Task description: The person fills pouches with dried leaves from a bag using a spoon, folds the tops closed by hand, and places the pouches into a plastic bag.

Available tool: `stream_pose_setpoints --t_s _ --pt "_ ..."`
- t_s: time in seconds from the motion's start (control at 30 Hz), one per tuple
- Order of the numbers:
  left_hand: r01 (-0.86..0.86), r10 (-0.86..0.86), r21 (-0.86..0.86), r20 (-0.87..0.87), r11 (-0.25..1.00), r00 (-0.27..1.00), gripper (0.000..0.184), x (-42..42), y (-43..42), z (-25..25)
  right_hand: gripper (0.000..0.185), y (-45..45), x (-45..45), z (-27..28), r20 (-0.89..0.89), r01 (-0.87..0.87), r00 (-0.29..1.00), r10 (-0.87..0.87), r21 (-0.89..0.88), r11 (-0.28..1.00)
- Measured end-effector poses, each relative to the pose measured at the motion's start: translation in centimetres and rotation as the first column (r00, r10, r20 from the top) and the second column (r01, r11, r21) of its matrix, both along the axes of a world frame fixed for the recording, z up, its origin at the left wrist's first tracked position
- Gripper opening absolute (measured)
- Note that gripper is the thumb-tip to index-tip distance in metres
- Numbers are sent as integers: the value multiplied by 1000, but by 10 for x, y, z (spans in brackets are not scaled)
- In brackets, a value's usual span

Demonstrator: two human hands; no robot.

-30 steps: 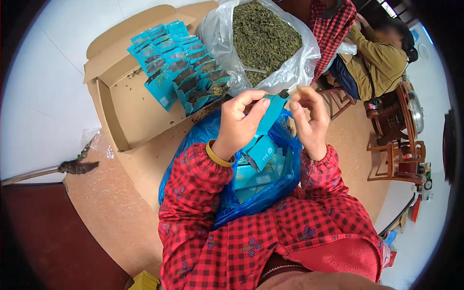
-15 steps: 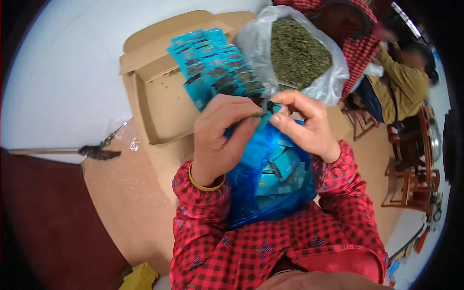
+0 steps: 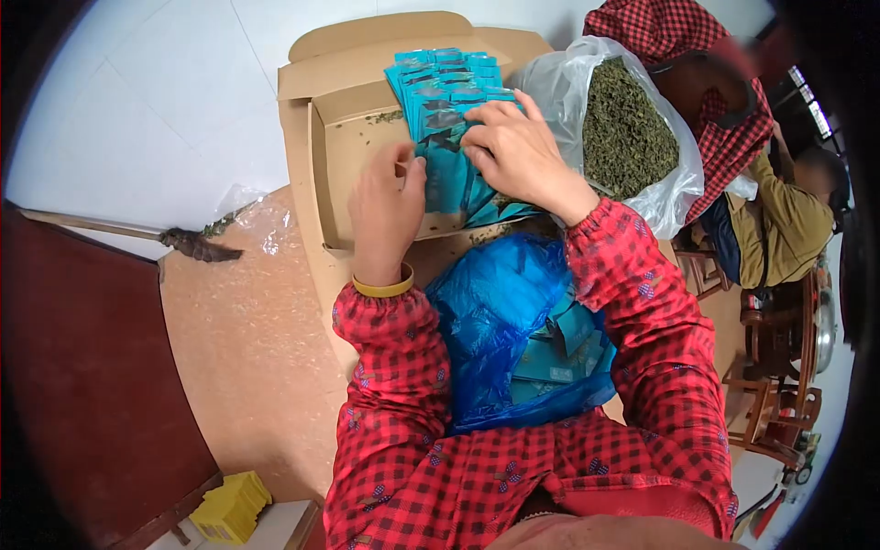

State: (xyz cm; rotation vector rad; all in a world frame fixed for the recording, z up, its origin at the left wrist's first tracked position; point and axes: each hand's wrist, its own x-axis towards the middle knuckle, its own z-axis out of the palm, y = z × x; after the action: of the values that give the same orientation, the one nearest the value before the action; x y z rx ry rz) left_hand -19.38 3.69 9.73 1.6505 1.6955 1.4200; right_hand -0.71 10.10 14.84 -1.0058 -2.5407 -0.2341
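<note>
Teal packets (image 3: 446, 183) stand in overlapping rows in an open cardboard box (image 3: 332, 206). My right hand (image 3: 522, 156) reaches over them, its fingers bent and its thumb and fingertips closed on the upper edge of a packet near the front. My left hand (image 3: 387, 206) is raised just left of the packets, slightly blurred, its fingers curled and thumb apart, with nothing visible in it. Nearer my body, a blue plastic bag (image 3: 486, 321) lies gaping, with more flat teal packets (image 3: 555, 353) inside.
Right of the box, a clear plastic bag (image 3: 559, 92) holds dried green leaves (image 3: 628, 128). A person in a checked sleeve (image 3: 733, 137) is beside it; another in a tan jacket (image 3: 788, 229) sits farther right. A yellow crate (image 3: 229, 509) is at lower left.
My hands have parted and moved forward from above the blue bag to the packet rows. The small teal piece between my fingers is no longer seen there. The view has shifted.
</note>
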Motion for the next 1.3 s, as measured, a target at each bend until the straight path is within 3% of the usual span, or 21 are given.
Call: stream_pose_setpoints --t_s 0.13,0.27,0.37,0.5,0.63,0.7,0.77,0.8,0.87,0.9,0.97,1.0,1.07,1.1,1.17,1.23,1.27,1.3 --pt "-16 20 55 -60 998 998 33 4 9 -17 17 4 -1 -8 8 72 997 -73 19 997" --pt "102 -109 -88 -90 991 990 45 14 17 -23 18 -9 7 -5 -92 64 994 -66 -28 998" --pt "24 -66 -212 -193 977 979 47 24 16 -16 16 -40 25 12 -195 -20 981 5 -76 997" --pt "7 -53 -217 -203 976 978 51 22 20 -19 14 -91 73 21 -206 13 978 -39 -125 992" --pt "-13 -15 -108 -252 994 968 52 8 22 -30 18 -131 131 14 -258 108 946 -195 -315 943" --pt "-1 -53 -219 -240 976 969 52 4 19 -19 23 -162 159 -3 -342 109 888 -308 -493 863" --pt "-25 50 76 -347 997 937 49 14 6 0 28 -196 170 -13 -255 143 911 -323 -541 829" --pt "11 13 68 -346 998 938 49 24 1 10 33 -204 170 -16 -183 127 945 -270 -556 821" --pt "42 38 340 -226 940 973 44 37 -9 31 38 -212 167 -29 -120 119 967 -227 -571 812" --pt "58 24 341 -231 938 973 44 49 -17 41 41 -213 163 -42 -123 118 968 -220 -550 827" --pt "315 -334 381 -17 869 942 41 85 -39 55 49 -215 159 -60 -127 110 971 -201 -507 855" --pt "326 -344 384 -21 864 939 41 96 -45 54 49 -215 161 -59 -131 118 969 -211 -504 856" --pt "684 -723 239 151 689 675 47 115 -52 45 47 -207 169 -55 -85 101 978 -190 -606 789" --pt "686 -725 241 154 687 671 47 123 -54 41 45 -205 172 -53 -58 94 983 -174 -657 748" --pt "871 -831 82 352 485 430 61 138 -56 34 44 -203 179 -52 -138 103 958 -253 -656 747" --pt "901 -861 55 326 431 392 67 148 -58 25 40 -201 187 -49 -308 113 866 -395 -649 753" --pt "926 -888 19 291 378 357 73 153 -59 22 40 -200 186 -45 -301 124 867 -397 -641 758" --pt "946 -913 -20 255 325 319 79 159 -60 19 40 -200 181 -42 -402 74 809 -429 -654 753"
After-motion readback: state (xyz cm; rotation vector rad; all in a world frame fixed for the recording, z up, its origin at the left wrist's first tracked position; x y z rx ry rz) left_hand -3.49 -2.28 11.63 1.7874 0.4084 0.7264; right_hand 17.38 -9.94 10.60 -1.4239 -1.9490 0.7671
